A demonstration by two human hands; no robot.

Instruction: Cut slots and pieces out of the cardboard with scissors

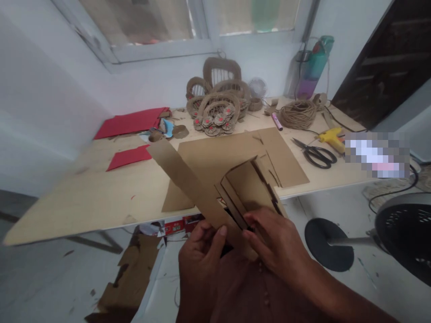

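L hand [202, 256] has thumb & fingertips closed on a cardboard strip [183, 177]; R hand [278, 237] curls at near end of folded cardboard [248, 185], thumb & forefinger a bit apart, can't tell if clamped. Table [84, 197] ahead w/ flat cardboard sheet [208, 152] on it; folded cardboard just R of strip, which slants up-left; scissors [318, 155] far R. Step looks like handling strip alongside folded cardboard; next move prob. calls for steady L pinch.
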